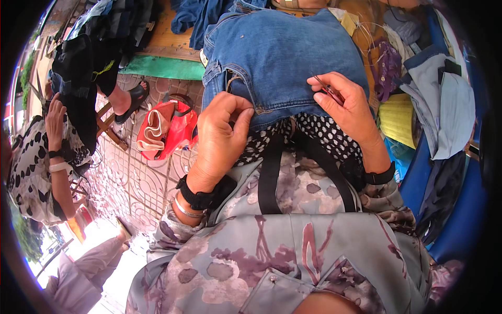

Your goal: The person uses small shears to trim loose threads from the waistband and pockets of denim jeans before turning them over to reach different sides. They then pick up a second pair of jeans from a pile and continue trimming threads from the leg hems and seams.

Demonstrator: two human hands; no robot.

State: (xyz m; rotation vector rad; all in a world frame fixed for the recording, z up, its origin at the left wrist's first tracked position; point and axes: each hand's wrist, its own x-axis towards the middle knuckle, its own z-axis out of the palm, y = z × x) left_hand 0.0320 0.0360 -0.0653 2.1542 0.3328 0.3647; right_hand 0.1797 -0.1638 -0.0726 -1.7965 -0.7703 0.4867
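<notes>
A pair of blue jeans (293,49) lies over my lap, across black cloth with white dots (327,128). My left hand (222,128) is closed in a pinch at the denim's near edge, beside a stitched seam; its fingertips partly hide what they grip. In my right hand (342,102) are small pointed snips (329,92), dark with a reddish part, held between thumb and fingers above the jeans' right side. The palm covers part of this tool, so its exact form is unclear. Black bands circle both my wrists.
Another person's hand (55,116) holds dark cloth (78,73) at the left. A red bag (170,123) sits on paving beyond my left arm. Folded light-blue garments (442,107) and yellow ribbed cloth (397,118) lie at right. More denim (196,21) rests on the wooden table (164,39).
</notes>
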